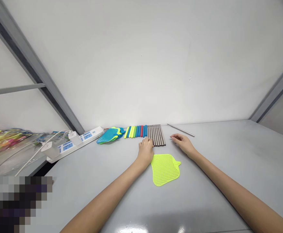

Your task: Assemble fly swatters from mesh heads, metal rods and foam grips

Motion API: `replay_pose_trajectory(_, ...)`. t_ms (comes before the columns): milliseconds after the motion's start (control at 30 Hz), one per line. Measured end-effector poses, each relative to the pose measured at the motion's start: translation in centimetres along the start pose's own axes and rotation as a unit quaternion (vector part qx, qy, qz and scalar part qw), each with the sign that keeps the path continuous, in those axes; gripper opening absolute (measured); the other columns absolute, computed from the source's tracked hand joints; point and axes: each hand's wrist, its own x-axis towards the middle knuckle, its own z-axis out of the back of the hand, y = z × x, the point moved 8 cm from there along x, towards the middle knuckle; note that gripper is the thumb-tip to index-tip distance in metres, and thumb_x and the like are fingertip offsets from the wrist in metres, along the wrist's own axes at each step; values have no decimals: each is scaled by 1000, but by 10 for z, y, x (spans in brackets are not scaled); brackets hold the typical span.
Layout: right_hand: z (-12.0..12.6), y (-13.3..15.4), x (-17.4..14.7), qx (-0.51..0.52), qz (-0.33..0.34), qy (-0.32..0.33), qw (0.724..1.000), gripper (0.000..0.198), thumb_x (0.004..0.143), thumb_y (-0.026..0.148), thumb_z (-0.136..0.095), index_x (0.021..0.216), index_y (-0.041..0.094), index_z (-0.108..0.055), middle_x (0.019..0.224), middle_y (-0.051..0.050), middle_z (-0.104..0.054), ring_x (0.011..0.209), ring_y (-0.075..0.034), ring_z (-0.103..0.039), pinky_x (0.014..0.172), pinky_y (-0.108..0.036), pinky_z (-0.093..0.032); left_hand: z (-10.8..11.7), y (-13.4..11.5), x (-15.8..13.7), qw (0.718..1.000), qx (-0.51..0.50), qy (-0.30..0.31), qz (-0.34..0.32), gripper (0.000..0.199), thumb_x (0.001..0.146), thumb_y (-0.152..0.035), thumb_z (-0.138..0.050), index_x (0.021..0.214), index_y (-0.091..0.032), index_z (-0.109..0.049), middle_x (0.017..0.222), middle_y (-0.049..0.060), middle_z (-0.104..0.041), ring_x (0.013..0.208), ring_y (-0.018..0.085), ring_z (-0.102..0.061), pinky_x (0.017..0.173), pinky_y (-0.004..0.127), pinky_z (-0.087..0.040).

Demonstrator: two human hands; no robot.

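Observation:
My left hand rests on the table with its fingers curled at the left lower end of a row of metal rods. Whatever is under those fingers, if anything, is hidden. To the right of the row, my right hand hovers low with thumb and fingers loosely bent and apart, holding nothing I can see. Beyond it a single metal rod lies slanted. A yellow-green perforated fly swatter head lies flat between my forearms, its short neck pointing right; its left edge is by my left wrist.
Several coloured handle sleeves lie side by side left of the rods. Farther left is a pile of blue and yellow-green swatter heads. A white power strip with plugs and cables lines the left edge, near bagged colourful items. A white wall rises behind.

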Motion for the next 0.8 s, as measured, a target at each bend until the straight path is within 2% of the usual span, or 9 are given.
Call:
replay_pose_trajectory(200,1,-1,0,-8,-3,1,1000,25,69,32,-46,81,17,-60,77,-4,-60,69,-16,-52,63,-27,-38,-1,-1,0,1000,-15,-6,2,21,70,1,-36,76,-15,-49,87,9,-49,86,22,-46,68,33,-34)
replay_pose_trajectory(367,1,0,0,-15,-2,3,1000,25,69,33,-45,80,17,-61,76,-4,-61,67,-15,-52,61,-27,-38,8,4,3,994,-68,14,-84,15,74,-10,-44,84,-16,-54,90,8,-54,89,18,-49,75,30,-37)
replay_pose_trajectory(467,0,0,0,-16,0,5,1000,24,70,32,-45,80,17,-61,78,-4,-61,69,-16,-52,62,-27,-38,15,10,5,985,-100,35,-136,23,70,-18,-55,93,-18,-56,100,6,-56,96,18,-48,82,29,-37)
replay_pose_trajectory(533,0,-1,0,-17,1,8,1000,24,70,33,-45,80,18,-61,80,-4,-62,70,-16,-53,63,-27,-38,17,15,5,981,-114,40,-153,28,69,-16,-57,97,-18,-56,102,5,-57,98,18,-48,85,30,-36)
replay_pose_trajectory(800,-3,-2,0,-33,11,21,999,26,71,36,-43,81,18,-60,78,-4,-60,70,-17,-52,64,-28,-38,8,21,5,981,-133,-4,-140,35,70,-3,-46,102,-16,-54,106,7,-56,101,18,-48,89,33,-35)
